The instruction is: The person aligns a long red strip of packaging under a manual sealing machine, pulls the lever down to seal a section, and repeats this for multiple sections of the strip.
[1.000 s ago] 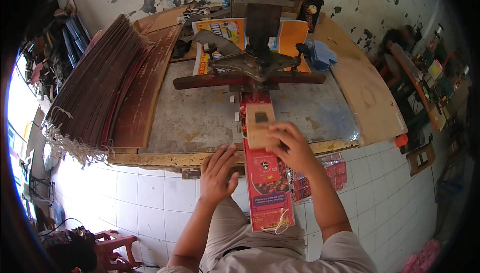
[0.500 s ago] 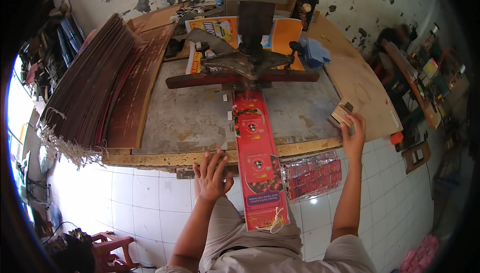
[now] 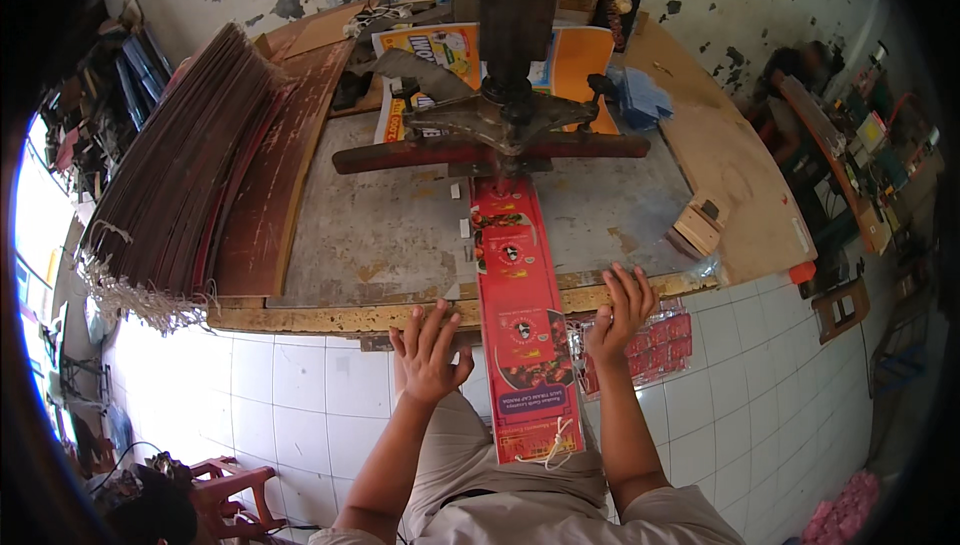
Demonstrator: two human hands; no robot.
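A long red printed card strip (image 3: 522,290) with a white string at its near end lies under the press head (image 3: 505,123) and reaches over the table's front edge above my lap. Just left of the strip, my left hand (image 3: 430,353) rests at the table edge, fingers spread and holding nothing. On the strip's other side is my right hand (image 3: 618,317), empty, its fingers stretched toward the tabletop, in front of a batch of red plastic-wrapped packs (image 3: 662,343). A wooden block (image 3: 698,227) sits on the right part of the table, apart from both hands.
A tall leaning stack of dark brown strips with strings (image 3: 190,165) stands at the left. Behind the press lie orange printed sheets (image 3: 582,50) and blue pieces (image 3: 643,97). A red stool (image 3: 230,495) is at lower left. Another person (image 3: 795,75) is at far right.
My right hand has let go of the wooden block and moved left toward the red strip. The block now lies on the table. My left hand stays at the edge.
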